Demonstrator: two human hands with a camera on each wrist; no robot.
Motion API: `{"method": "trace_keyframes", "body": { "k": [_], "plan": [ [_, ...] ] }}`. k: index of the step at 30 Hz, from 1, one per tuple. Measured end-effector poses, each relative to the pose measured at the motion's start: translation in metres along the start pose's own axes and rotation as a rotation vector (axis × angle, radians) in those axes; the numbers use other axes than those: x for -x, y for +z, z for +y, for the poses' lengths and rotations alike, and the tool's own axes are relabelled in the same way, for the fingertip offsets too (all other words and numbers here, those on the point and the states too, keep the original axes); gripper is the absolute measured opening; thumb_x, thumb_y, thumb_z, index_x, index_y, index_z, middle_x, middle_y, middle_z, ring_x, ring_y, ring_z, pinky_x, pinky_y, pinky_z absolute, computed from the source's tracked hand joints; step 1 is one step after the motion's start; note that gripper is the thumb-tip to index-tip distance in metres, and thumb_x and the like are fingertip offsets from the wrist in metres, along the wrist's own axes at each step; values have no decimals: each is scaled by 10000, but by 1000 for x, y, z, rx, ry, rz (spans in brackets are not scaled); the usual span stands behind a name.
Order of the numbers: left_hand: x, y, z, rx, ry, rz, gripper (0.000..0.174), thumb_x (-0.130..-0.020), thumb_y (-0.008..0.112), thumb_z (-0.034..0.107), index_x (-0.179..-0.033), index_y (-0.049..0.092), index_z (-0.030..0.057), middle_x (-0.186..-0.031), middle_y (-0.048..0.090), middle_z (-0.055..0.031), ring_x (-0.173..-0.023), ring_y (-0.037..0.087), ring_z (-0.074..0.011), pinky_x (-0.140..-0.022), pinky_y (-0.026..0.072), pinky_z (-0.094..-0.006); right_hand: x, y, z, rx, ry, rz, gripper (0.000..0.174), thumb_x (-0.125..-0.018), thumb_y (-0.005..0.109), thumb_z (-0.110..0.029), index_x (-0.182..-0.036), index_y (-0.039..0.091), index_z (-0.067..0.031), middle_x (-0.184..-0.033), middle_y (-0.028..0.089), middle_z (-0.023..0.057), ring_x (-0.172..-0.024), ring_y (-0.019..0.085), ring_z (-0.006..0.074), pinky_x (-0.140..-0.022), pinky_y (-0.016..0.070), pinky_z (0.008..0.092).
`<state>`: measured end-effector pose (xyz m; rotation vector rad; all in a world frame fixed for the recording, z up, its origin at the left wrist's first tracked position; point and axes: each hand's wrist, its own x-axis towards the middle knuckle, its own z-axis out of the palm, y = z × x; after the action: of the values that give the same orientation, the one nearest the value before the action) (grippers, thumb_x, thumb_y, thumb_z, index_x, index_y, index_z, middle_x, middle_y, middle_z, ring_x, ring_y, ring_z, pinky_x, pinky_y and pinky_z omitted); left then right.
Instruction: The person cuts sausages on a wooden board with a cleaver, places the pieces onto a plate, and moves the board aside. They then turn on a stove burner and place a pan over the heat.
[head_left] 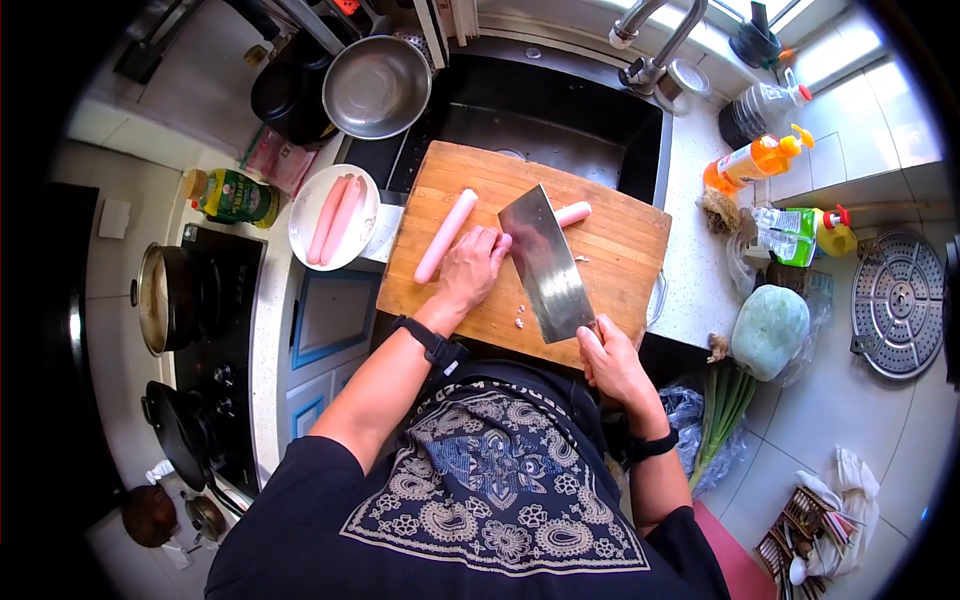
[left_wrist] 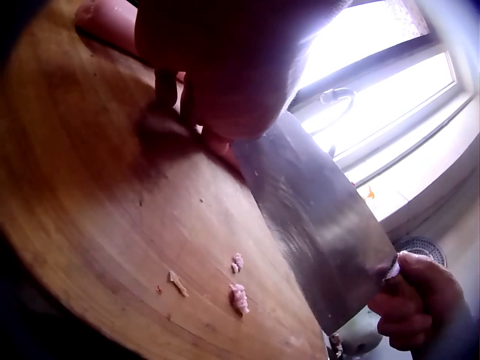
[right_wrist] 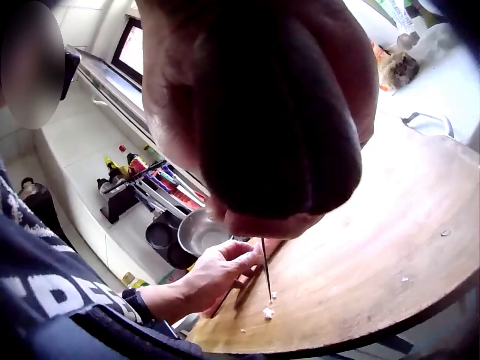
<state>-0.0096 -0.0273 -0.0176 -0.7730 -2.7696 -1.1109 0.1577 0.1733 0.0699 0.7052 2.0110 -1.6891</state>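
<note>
left hand: fingers [head_left: 496, 236] bent over the near end of the cut-side sausage [head_left: 574, 213], the left hand [head_left: 472, 268] holding it down close to the blade
right hand: closed round the handle of the cleaver [head_left: 548, 270], the right hand [head_left: 615, 368] near the board's front edge
cleaver: blade across the cut-side sausage, broad face tilted; whether the edge is right through, i cannot tell
cut-side sausage: on the cutting board [head_left: 625, 265], one part under the left fingers, the rest showing past the blade
whole sausage: the whole sausage [head_left: 446, 236] lies on the board, left of the left hand
crumbs: pale pink crumbs [left_wrist: 239, 298] on the wood, on both sides of the blade
white bowl: two sausages [head_left: 346, 215] inside the white bowl [head_left: 364, 240], left of the board
sink: black sink [head_left: 540, 110] behind the board
</note>
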Motion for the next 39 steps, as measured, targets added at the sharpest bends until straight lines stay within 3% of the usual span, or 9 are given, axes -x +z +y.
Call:
{"method": "trace_keyframes", "body": {
  "k": [4, 14, 17, 22, 26, 32, 39],
  "plan": [
    [-1, 3, 1, -9, 77, 59, 131, -907, 643, 159, -950, 634, 36, -903, 652, -123, -862, 633, -315, -773, 517, -394, 4, -4, -4, -49, 13, -11, 238, -999, 538, -261, -895, 493, -52, -665, 524, 6, -506, 505, 86, -456, 428, 253],
    [1, -4, 8, -32, 37, 5, 128, -862, 658, 125, -955, 635, 39, -932, 653, -118, -900, 632, -310, -804, 516, -396, 14, -17, -13, -159, -16, 102, 198, -1008, 525, -252, -940, 519, -67, -694, 509, -10, -503, 479, 72, -450, 412, 235],
    [2, 1, 2, -13, 77, 40, 135, -858, 658, 123, -961, 634, 40, -931, 653, -121, -897, 633, -311, -812, 516, -394, 9, -18, -3, -61, -1, 65, 213, -997, 541, -252, -914, 509, -58, -665, 515, 1, -499, 497, 87, -447, 423, 255],
    [0, -3, 4, 2, 40, -15, 171, -874, 654, 162, -990, 642, 36, -952, 656, -123, -917, 634, -311, -825, 518, -396, 8, -7, 3, 39, -27, 70, 229, -991, 552, -253, -899, 494, -52, -631, 510, 6, -482, 490, 97, -443, 424, 269],
    [-4, -4, 15, -49, 60, 44, 225, -910, 640, 229, -1027, 661, 37, -996, 666, -119, -948, 633, -309, -837, 517, -400, 10, -7, -4, 10, 1, 43, 237, -1007, 520, -262, -882, 484, -64, -651, 494, -7, -488, 479, 84, -447, 417, 245],
    [-9, 0, 12, -32, 42, -56, 218, -918, 633, 243, -1039, 677, 67, -1029, 667, -105, -984, 624, -312, -840, 517, -403, 13, -13, -6, -56, 2, 39, 223, -1007, 519, -245, -882, 485, -64, -669, 506, -3, -500, 487, 82, -451, 417, 240],
    [-7, -4, 13, -45, 39, -68, 196, -900, 631, 203, -1023, 666, 54, -1047, 655, -110, -986, 622, -315, -840, 520, -407, 16, -25, -10, -129, -72, 173, 210, -1005, 530, -240, -900, 505, -60, -683, 502, -3, -506, 480, 81, -446, 415, 245]
  ]
}}
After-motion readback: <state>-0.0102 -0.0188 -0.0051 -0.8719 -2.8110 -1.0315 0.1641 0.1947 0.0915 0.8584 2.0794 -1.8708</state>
